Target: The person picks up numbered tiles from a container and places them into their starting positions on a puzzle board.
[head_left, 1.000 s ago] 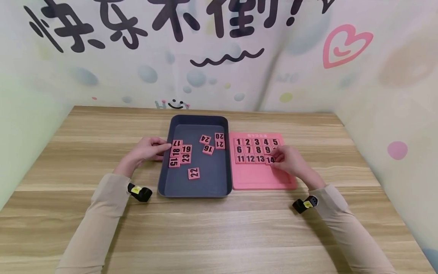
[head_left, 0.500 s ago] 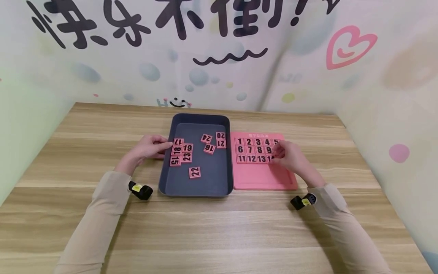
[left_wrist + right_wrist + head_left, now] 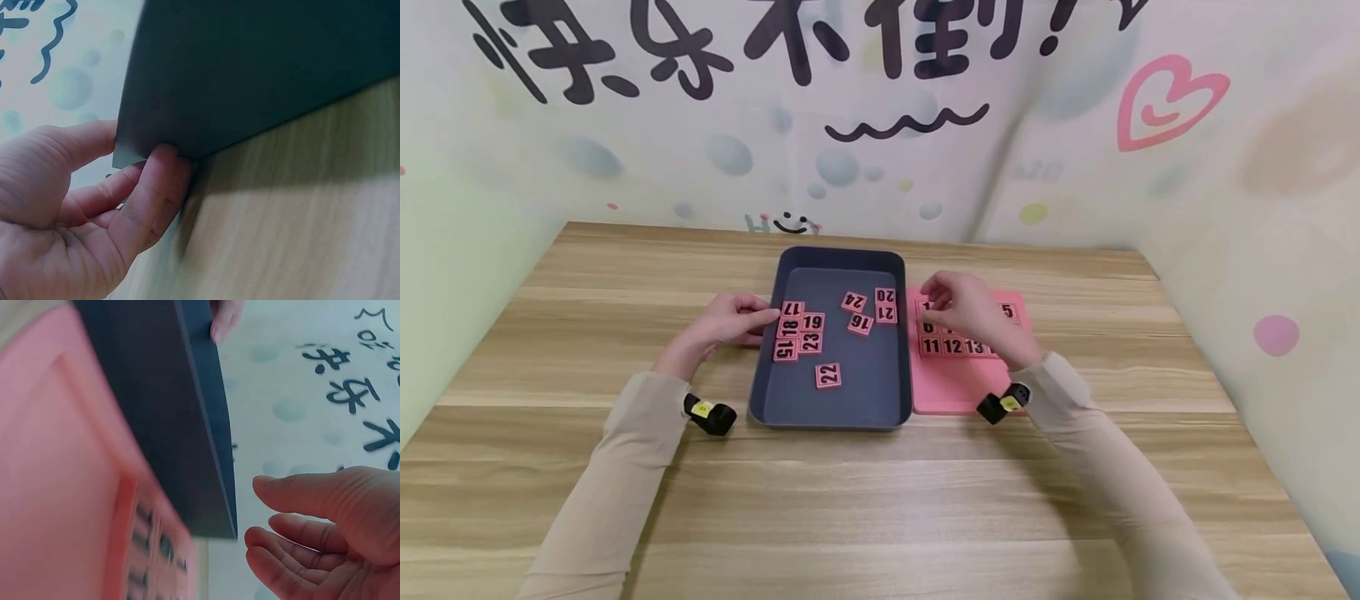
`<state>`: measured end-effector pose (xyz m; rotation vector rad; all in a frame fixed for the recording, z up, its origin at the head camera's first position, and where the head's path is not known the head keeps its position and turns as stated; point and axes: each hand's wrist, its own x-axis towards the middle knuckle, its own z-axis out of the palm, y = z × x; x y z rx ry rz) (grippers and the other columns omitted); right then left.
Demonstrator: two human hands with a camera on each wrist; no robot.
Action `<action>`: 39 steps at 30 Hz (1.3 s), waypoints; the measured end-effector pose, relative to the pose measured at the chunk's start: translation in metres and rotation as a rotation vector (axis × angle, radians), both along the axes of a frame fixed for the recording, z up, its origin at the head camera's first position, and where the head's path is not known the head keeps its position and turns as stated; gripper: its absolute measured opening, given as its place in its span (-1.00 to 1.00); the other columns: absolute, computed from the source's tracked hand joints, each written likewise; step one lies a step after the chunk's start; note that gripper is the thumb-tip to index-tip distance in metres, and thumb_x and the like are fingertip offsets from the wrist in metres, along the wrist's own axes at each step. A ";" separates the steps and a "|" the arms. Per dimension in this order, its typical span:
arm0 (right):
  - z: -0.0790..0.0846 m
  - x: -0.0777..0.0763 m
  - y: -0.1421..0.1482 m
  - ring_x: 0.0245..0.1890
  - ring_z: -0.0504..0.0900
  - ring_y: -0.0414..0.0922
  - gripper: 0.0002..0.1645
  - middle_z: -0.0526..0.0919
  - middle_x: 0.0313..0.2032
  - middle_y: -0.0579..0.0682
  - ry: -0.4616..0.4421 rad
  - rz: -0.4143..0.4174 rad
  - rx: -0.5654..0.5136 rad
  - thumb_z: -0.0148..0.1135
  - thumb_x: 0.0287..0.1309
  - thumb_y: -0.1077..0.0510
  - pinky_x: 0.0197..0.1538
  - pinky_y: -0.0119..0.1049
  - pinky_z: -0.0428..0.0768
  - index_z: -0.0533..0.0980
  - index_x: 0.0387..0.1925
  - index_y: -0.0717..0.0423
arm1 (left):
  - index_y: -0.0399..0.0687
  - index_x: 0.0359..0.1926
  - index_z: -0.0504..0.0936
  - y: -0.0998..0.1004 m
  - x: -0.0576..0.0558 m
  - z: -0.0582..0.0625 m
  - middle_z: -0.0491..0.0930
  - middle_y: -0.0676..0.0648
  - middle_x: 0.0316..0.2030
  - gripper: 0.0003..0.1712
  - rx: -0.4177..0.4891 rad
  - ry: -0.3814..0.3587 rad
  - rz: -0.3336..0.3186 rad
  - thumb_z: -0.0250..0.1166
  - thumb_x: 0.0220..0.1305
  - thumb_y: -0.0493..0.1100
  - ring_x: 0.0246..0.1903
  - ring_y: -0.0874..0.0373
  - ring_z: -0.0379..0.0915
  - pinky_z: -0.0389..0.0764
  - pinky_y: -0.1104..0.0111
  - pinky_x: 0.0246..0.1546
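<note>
My left hand (image 3: pixel 726 323) grips the left rim of a dark blue-grey tray (image 3: pixel 865 396); in the left wrist view the thumb lies at the rim and the fingers against the outer wall. Pink number tiles lie in the tray, such as the 22 tile (image 3: pixel 828 376), the 16 tile (image 3: pixel 861 324) and the 24 tile (image 3: pixel 853 302). Over the upper part of a pink number board (image 3: pixel 951 390) hovers my right hand (image 3: pixel 973 312), holding nothing, fingers loosely bent. It hides part of the tile rows; the 11 tile (image 3: pixel 931 347) and 5 tile (image 3: pixel 1008 312) show.
Tray and board stand side by side on a wooden table (image 3: pixel 835 508). Behind it rises a wall (image 3: pixel 647 158) with large black characters and a pink heart. Black cameras sit on both wrists.
My right hand has left the 14 tile on the board and moved left and up towards the tray. My left hand stays at the tray's rim. The view has shifted slightly.
</note>
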<state>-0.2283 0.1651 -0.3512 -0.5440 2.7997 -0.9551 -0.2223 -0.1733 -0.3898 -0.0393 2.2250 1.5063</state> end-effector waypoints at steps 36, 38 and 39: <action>-0.017 -0.027 -0.112 -0.23 0.59 -0.11 -0.62 0.61 -0.19 0.14 -0.070 0.174 -0.084 0.38 0.04 0.21 -0.14 -0.40 0.59 0.53 -0.10 0.30 | -0.50 0.12 0.39 -0.001 0.001 -0.003 0.46 -0.33 -0.06 -0.52 0.026 0.019 0.003 0.13 0.36 -0.16 -0.35 0.25 0.52 0.65 0.38 -0.22; -0.017 -0.028 -0.111 -0.23 0.59 -0.11 -0.62 0.61 -0.18 0.14 -0.067 0.169 -0.082 0.38 0.04 0.20 -0.14 -0.40 0.59 0.54 -0.10 0.29 | -0.50 0.13 0.39 -0.001 0.000 -0.002 0.46 -0.34 -0.05 -0.51 0.024 0.018 0.003 0.13 0.36 -0.16 -0.35 0.25 0.52 0.65 0.38 -0.22; -0.017 -0.029 -0.111 -0.23 0.59 -0.11 -0.62 0.61 -0.19 0.14 -0.068 0.162 -0.084 0.38 0.04 0.20 -0.14 -0.40 0.59 0.54 -0.11 0.29 | -0.50 0.13 0.39 0.000 0.000 -0.002 0.46 -0.34 -0.05 -0.51 0.023 0.018 0.003 0.13 0.36 -0.16 -0.35 0.25 0.52 0.65 0.38 -0.21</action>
